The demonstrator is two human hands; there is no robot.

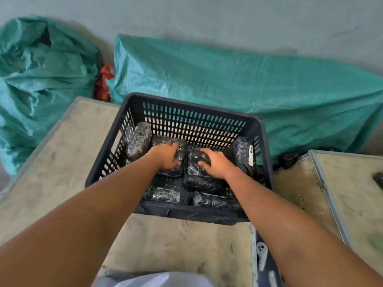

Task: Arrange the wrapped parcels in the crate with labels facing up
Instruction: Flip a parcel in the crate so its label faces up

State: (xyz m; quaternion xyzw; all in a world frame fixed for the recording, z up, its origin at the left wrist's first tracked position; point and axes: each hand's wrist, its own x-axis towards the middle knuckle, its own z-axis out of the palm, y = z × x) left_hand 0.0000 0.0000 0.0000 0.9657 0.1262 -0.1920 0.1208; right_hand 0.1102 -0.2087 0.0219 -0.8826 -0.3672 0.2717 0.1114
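Observation:
A dark slotted plastic crate (192, 104) stands on a worn table and holds several black parcels wrapped in clear film. My left hand (166, 155) lies on top of a parcel (176, 171) in the middle of the crate, fingers curled over its far edge. My right hand (215, 163) rests on the neighbouring parcel (195, 180), fingers spread. A parcel (139, 140) leans on end against the left wall. Another parcel (242, 151) leans at the right wall with a white label (250, 155) on its side. Two parcels (162, 194) lie flat along the near wall.
The crate sits on a beige table (62, 146); a second table (352, 193) adjoins on the right with a dark object (378, 179) at its edge. Green woven sacks (269, 85) lie on the floor behind, with a red bundle (103, 81) between them.

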